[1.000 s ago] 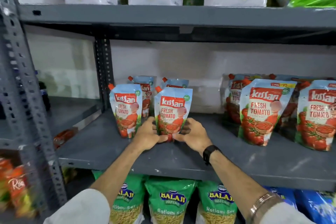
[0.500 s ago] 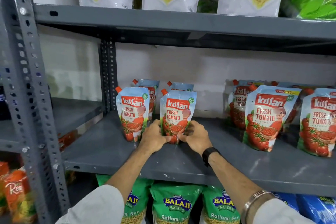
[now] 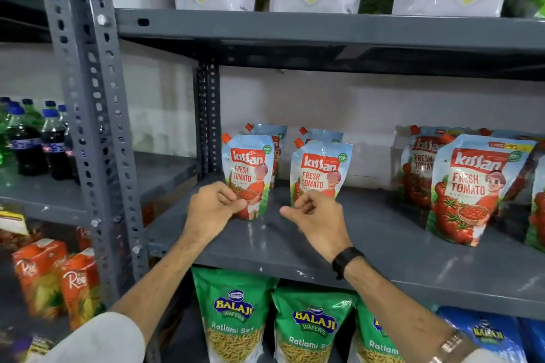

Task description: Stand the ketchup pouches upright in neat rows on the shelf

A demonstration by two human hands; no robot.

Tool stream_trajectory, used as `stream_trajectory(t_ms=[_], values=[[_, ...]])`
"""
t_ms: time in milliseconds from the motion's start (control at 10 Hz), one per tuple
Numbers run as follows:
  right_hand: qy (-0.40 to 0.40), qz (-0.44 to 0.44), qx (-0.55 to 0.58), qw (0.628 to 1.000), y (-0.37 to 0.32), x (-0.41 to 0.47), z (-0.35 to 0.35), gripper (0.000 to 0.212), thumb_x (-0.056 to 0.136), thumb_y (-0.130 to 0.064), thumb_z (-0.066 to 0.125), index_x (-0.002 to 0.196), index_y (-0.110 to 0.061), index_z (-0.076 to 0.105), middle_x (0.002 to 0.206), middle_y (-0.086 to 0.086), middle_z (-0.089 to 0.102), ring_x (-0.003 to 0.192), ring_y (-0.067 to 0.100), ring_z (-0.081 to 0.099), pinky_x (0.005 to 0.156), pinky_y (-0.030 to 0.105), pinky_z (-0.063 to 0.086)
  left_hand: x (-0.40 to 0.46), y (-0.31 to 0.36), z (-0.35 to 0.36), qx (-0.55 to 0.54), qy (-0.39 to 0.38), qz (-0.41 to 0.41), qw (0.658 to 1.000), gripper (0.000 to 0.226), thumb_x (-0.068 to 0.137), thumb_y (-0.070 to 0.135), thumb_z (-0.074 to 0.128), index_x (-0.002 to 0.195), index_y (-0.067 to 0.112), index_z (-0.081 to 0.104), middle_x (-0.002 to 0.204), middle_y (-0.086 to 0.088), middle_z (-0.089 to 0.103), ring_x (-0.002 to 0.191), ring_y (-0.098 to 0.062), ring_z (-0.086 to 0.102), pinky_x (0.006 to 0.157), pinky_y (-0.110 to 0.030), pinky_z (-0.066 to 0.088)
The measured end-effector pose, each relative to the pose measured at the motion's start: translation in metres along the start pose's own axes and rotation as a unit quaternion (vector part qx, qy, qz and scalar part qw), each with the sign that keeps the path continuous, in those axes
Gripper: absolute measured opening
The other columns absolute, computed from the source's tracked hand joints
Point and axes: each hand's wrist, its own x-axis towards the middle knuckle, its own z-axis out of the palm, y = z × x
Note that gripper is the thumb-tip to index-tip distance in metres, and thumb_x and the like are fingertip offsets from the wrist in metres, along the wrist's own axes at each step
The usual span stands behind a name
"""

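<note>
Two small Kissan ketchup pouches stand upright at the front of the grey shelf: a left one and a right one. Behind each stands another small pouch, mostly hidden. My left hand is curled shut in front of the left pouch's lower corner; whether it touches the pouch I cannot tell. My right hand hangs loosely open just in front of the right pouch's base and holds nothing.
Larger Kissan pouches stand in a loose group at the shelf's right. The upper shelf is low overhead, with snack bags on it. A slotted post rises at left, soda bottles beyond it. Green Balaji bags fill the shelf below.
Both hands have let go of the right front pouch and drawn back. My left hand has moved left, in front of the left pouch. The view has shifted closer.
</note>
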Motion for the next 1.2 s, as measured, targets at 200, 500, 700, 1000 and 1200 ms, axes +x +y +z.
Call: stream_trajectory(t_ms=[200,500,700,1000,1200], values=[[-0.094,0.046,-0.023,0.994,-0.008,0.020,0.059,0.065,0.068,-0.027,0.089,0.121,-0.012,0.054,0.114,0.000,0.067,0.107,0.019,0.064,0.093,0.034,0.052,0.028,-0.020,-0.005,-0.024,-0.099,-0.065,0.993,0.089,0.067,0.015,0.093,0.140,0.008,0.042,0.135,-0.015,0.057,0.116,-0.025,0.056,0.100,-0.038,0.049],[-0.056,0.034,-0.037,0.997,-0.008,0.036,0.083,0.056,0.067,-0.020,0.089,0.118,-0.013,0.064,0.116,0.005,0.074,0.105,0.021,0.069,0.094,0.035,0.055,0.047,-0.033,0.015,-0.032,-0.115,-0.039,0.992,0.076,0.069,0.007,0.090,0.132,0.012,0.048,0.115,-0.007,0.067,0.104,-0.023,0.067,0.099,-0.048,0.055],[-0.066,0.042,-0.035,0.996,-0.008,0.045,0.084,0.054,0.071,-0.015,0.086,0.120,-0.012,0.064,0.118,0.006,0.073,0.108,0.021,0.068,0.096,0.033,0.054,0.051,-0.029,0.021,-0.015,-0.106,-0.035,0.994,0.066,0.069,0.012,0.089,0.122,0.018,0.051,0.117,-0.005,0.069,0.102,-0.022,0.070,0.097,-0.047,0.057],[-0.055,0.054,-0.030,0.997,-0.002,0.046,0.088,0.055,0.070,-0.017,0.087,0.120,-0.011,0.064,0.116,0.004,0.073,0.107,0.020,0.069,0.096,0.037,0.055,0.052,-0.032,0.028,-0.011,-0.096,-0.039,0.995,0.074,0.074,0.015,0.087,0.135,0.014,0.046,0.127,-0.008,0.067,0.107,-0.024,0.068,0.097,-0.043,0.055],[-0.024,0.060,-0.023,0.998,0.005,0.032,0.063,0.044,0.074,-0.018,0.084,0.111,-0.012,0.061,0.107,0.001,0.071,0.099,0.018,0.068,0.090,0.037,0.057,0.027,-0.023,0.024,0.037,-0.038,-0.047,0.998,0.063,0.077,0.026,0.085,0.125,0.013,0.047,0.110,0.000,0.067,0.099,-0.021,0.066,0.079,-0.031,0.047]])
